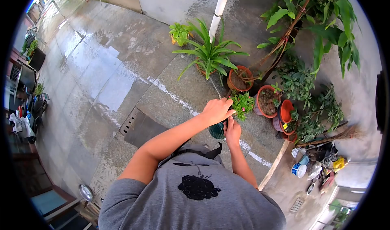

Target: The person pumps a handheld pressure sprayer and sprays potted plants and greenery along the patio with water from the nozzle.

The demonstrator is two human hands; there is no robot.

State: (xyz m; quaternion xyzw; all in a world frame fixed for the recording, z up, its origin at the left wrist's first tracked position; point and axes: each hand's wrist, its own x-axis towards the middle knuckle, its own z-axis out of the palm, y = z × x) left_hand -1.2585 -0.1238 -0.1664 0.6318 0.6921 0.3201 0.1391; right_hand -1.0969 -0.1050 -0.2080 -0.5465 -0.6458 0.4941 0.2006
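My left hand [217, 110] is closed around the black top of a dark green ribbed spray bottle [217, 131]. Just below it, my right hand [232, 130] is closed at the bottle's neck, its thumb close to my left fingers. Most of the top is covered by both hands. From there a thin pale line runs up toward the long-leaved potted plant [209, 51]; whether it is a nozzle or water I cannot tell. Close beyond my fingers grows a small leafy plant [243, 105] with a pink flower.
Terracotta pots [266, 101] line the right side, below a tall leafy plant [313, 23]. A white pipe [219, 10] rises by the wall. A drain cover [144, 129] lies in the wet paving. Twigs [333, 137] and a white bucket [300, 170] stand right. A motorbike [35, 112] is far left.
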